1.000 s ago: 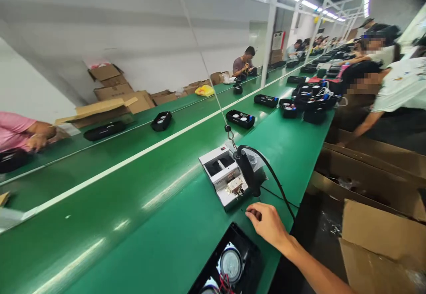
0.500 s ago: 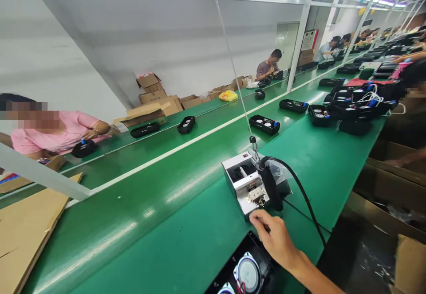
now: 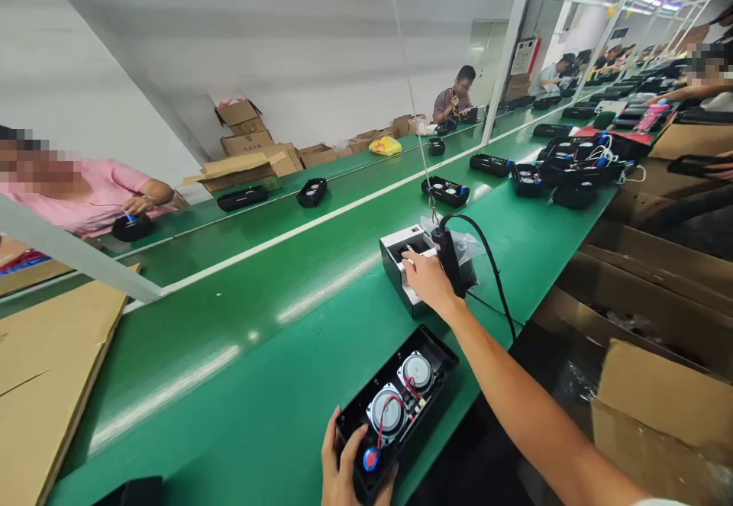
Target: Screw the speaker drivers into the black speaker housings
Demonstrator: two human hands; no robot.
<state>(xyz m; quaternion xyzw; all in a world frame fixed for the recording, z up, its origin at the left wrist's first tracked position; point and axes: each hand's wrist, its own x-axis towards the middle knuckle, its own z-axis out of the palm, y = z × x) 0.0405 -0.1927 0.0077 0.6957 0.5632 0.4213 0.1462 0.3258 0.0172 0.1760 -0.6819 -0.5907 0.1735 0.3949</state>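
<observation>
My left hand (image 3: 342,464) grips the near end of an open black speaker housing (image 3: 395,408), fingers over one edge and thumb by the other. Inside it sit two round silver speaker drivers (image 3: 417,372), red and black wires, and a blue-wrapped part (image 3: 372,458). My right hand (image 3: 428,283) is over the top opening of a white and black screw feeder (image 3: 395,281). Its fingers are drawn together there; whatever is between them is too small to make out. Beside that hand, a black electric screwdriver (image 3: 450,262) hangs upright from a cord.
Several black housings (image 3: 445,191) stand along the green bench, with a pile of them (image 3: 589,162) at the right. Cardboard (image 3: 62,361) lies at the left, and open cartons (image 3: 658,391) stand below the right edge. Across the bench a person in pink (image 3: 108,193) handles a black part.
My right hand has moved from the feeder's near front corner up over its top opening. My left hand has come into view, holding the speaker housing. The camera view has shifted, showing more of the housing.
</observation>
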